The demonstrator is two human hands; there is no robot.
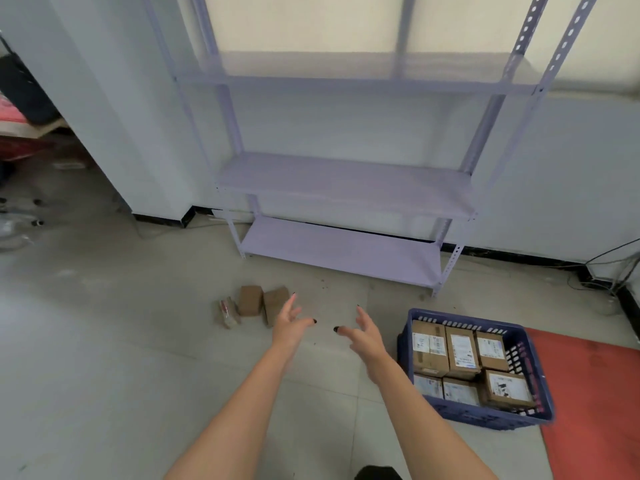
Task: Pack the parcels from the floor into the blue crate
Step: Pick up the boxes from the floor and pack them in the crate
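Note:
Three small parcels lie on the grey floor left of centre: a brown box (250,299), a second brown box (274,304) partly behind my left hand, and a clear-wrapped packet (228,312). My left hand (290,325) hovers over the second box with fingers spread, holding nothing. My right hand (367,334) is stretched out beside it, fingers relaxed and empty. The blue crate (543,382) stands on the floor at the right, holding several labelled cardboard parcels (462,351).
A lilac metal shelf rack (346,188) stands against the wall behind the parcels, its shelves bare. A red mat (595,393) lies right of the crate. Cables (609,271) run along the far right wall. Clutter sits at the far left.

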